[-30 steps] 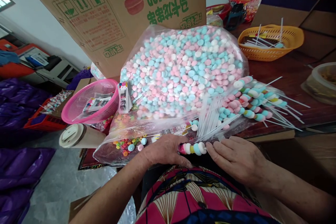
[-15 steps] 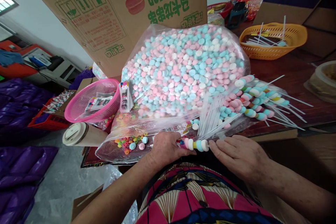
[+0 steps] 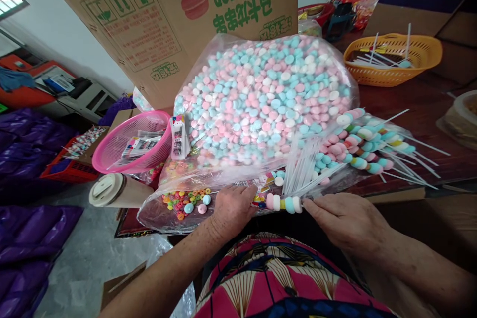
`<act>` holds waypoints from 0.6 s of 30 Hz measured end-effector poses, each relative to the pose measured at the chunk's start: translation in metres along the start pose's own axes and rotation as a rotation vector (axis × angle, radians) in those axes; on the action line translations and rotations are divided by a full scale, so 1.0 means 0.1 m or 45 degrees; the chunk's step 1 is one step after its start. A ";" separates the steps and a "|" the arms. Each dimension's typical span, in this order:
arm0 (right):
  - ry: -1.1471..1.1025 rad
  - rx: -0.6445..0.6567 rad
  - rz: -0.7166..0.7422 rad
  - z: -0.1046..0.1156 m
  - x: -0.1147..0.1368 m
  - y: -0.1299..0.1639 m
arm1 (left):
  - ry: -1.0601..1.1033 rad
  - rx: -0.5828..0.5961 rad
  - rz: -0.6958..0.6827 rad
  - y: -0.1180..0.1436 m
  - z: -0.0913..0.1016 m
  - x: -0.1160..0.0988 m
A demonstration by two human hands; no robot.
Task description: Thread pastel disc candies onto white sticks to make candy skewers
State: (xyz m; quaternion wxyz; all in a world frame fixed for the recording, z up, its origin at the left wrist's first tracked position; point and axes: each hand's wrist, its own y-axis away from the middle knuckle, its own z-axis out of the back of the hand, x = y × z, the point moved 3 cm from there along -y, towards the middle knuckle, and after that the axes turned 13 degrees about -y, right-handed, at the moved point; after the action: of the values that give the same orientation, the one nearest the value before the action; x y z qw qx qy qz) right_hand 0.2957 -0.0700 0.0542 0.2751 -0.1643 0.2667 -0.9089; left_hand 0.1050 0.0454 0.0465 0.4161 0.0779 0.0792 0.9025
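A marshmallow skewer (image 3: 284, 203) with pink, white, yellow and blue pieces lies level between my hands, close to my body. My left hand (image 3: 235, 206) is closed at its left end, around a small printed plastic wrapper (image 3: 260, 202); how far the wrapper reaches is hidden by the fingers. At the opposite end, my right hand (image 3: 345, 218) pinches the skewer's stick just past the last white marshmallow. Behind the hands, loose white sticks (image 3: 301, 166) lie on clear plastic. Finished-looking candy skewers (image 3: 367, 141) are piled to their right.
A big clear bag of marshmallows (image 3: 261, 99) fills the middle, before a cardboard box (image 3: 160, 25). A pink basket (image 3: 100, 154) of wrappers and a lidded cup (image 3: 122, 191) stand left. Ring candies (image 3: 182, 203) lie on the plastic. An orange basket (image 3: 402, 72) holds sticks.
The skewer has shifted slightly right with my right hand. My left fingers have drawn back a little, showing more of the printed wrapper.
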 end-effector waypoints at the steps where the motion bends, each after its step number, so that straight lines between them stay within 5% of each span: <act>1: -0.026 -0.013 -0.018 0.00 -0.01 0.00 | 0.007 -0.023 0.025 0.01 -0.02 0.00; 5: -0.086 -0.015 0.005 0.01 -0.03 -0.03 | 0.189 0.029 0.019 -0.01 -0.04 0.00; 10: -0.089 0.044 0.090 0.06 -0.08 -0.10 | 0.546 0.160 -0.193 -0.09 0.04 -0.06; 18: -0.375 0.442 0.020 -0.11 -0.08 -0.24 | 0.831 0.411 -0.317 -0.20 0.00 -0.30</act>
State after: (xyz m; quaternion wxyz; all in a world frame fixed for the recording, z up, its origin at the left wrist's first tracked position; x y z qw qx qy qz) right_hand 0.2875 -0.0439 0.0574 0.3422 -0.2434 0.0647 -0.9052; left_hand 0.1394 0.0355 0.0404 0.4580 -0.1592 0.3573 0.7983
